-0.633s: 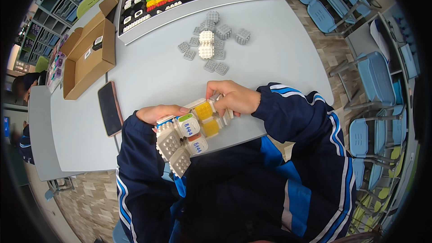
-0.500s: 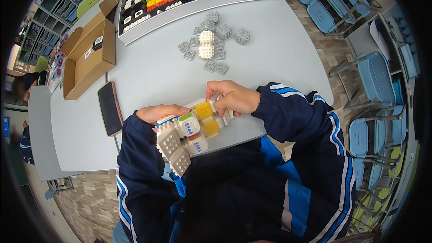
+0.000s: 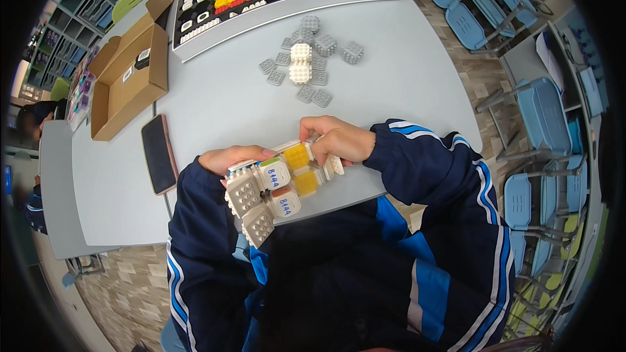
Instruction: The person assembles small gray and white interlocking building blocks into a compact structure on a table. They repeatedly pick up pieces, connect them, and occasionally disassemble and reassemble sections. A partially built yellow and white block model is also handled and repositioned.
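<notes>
A brick assembly (image 3: 298,168) of white, yellow and grey-white studded blocks is held between both hands at the table's near edge. My left hand (image 3: 236,155) wraps its left end, thumb on top, the other fingers mostly hidden beneath. My right hand (image 3: 338,140) grips the far right end with thumb and bent fingers; what lies under the fingertips is hidden. Two white rounded blocks with blue handwriting sit in its middle, and studded blocks (image 3: 245,195) jut out at the lower left. Beyond the hands, two white blocks (image 3: 300,63) stand among several grey square plates (image 3: 304,94) and grey cubes (image 3: 352,52).
A phone (image 3: 158,155) lies left of my hands, beside an open cardboard box (image 3: 135,81). At the back stands a parts tray (image 3: 287,12) with coloured blocks. Blue chairs (image 3: 544,114) stand right of the table (image 3: 417,72). Other people are partly visible at the far left.
The brick assembly has tilted slightly in my hands, its lower-left blocks shifting a little. Both hands keep their hold in nearly the same place.
</notes>
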Motion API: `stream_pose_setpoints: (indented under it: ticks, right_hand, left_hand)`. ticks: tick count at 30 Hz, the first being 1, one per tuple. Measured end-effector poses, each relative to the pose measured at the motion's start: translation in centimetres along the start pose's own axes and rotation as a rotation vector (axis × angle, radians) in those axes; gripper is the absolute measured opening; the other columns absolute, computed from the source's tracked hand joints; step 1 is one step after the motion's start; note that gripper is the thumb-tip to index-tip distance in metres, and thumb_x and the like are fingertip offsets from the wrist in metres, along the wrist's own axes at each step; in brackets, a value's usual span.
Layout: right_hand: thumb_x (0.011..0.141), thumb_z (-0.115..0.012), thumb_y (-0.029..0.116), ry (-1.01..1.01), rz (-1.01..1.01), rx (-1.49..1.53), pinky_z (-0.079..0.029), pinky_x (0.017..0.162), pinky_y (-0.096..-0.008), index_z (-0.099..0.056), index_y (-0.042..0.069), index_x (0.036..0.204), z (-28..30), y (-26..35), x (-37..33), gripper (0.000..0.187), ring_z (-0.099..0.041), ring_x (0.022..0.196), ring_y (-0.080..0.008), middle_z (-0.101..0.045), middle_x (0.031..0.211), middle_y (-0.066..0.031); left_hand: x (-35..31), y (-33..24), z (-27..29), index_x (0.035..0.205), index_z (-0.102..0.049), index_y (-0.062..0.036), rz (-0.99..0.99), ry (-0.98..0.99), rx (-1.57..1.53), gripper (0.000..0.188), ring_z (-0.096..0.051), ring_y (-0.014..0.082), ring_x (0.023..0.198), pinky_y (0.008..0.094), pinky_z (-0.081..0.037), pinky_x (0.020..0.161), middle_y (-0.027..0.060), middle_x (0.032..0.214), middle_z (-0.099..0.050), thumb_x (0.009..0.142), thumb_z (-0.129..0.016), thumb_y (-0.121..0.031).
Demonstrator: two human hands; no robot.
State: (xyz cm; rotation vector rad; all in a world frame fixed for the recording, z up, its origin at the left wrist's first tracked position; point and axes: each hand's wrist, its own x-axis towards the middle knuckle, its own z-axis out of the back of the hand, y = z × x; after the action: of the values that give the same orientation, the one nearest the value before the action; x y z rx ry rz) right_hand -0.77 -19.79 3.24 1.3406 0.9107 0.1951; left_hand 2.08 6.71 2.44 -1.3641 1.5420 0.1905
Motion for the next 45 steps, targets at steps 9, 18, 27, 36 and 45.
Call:
stream_pose_setpoints:
  ticks: [9,18,27,36,45]
  right_hand:
    - [0.066,-0.056,0.004,0.052,-0.033,0.050,-0.031,0.033,-0.0277,-0.048,0.003,0.102,0.1,0.0,0.0,0.037,-0.048,0.043,-0.0136,-0.059,0.080,-0.0118]
    - [0.066,-0.056,0.004,0.053,-0.038,0.069,-0.032,0.034,-0.0270,-0.047,0.003,0.102,0.1,-0.5,0.1,0.037,-0.052,0.050,-0.0139,-0.060,0.087,-0.0118]
    - [0.067,-0.056,0.003,0.095,-0.033,0.072,-0.032,0.034,-0.0266,-0.047,0.004,0.103,0.4,-0.6,0.3,0.038,-0.053,0.051,-0.0136,-0.061,0.088,-0.0126]
    - [0.066,-0.055,0.000,0.108,-0.027,0.118,-0.033,0.033,-0.0255,-0.046,0.003,0.102,0.5,-0.8,0.3,0.037,-0.052,0.048,-0.0132,-0.062,0.088,-0.0140]
    - [0.065,-0.055,0.000,0.130,-0.023,0.113,-0.032,0.032,-0.0257,-0.045,0.002,0.103,0.5,-0.6,0.1,0.039,-0.050,0.044,-0.0129,-0.061,0.088,-0.0146]
  left_hand:
    - [0.5,0.3,0.3,0.112,-0.057,0.0009,-0.015,-0.028,0.011,0.039,-0.052,0.0072,0.040,0.0179,-0.038,0.030,0.0084,0.078,-0.065,0.097,-0.048,-0.033]
    - [0.8,0.1,0.8,0.116,-0.055,0.0018,0.037,0.076,-0.032,0.041,-0.056,0.0116,0.053,0.0226,-0.043,0.045,0.0104,0.081,-0.064,0.098,-0.045,-0.033]
    - [1.8,1.6,4.0,0.116,-0.059,0.0021,0.046,0.101,-0.066,0.038,-0.066,0.0192,0.086,0.0337,-0.053,0.079,0.0137,0.102,-0.068,0.095,-0.049,-0.029]
    - [0.3,0.1,0.4,0.112,-0.058,0.0054,0.061,0.042,-0.186,0.042,-0.057,0.0136,0.053,0.0237,-0.044,0.044,0.0132,0.083,-0.066,0.095,-0.050,-0.033]
    - [0.4,0.0,0.7,0.113,-0.060,0.0020,0.007,0.109,-0.177,0.037,-0.067,0.0177,0.079,0.0313,-0.054,0.072,0.0135,0.096,-0.068,0.094,-0.052,-0.029]
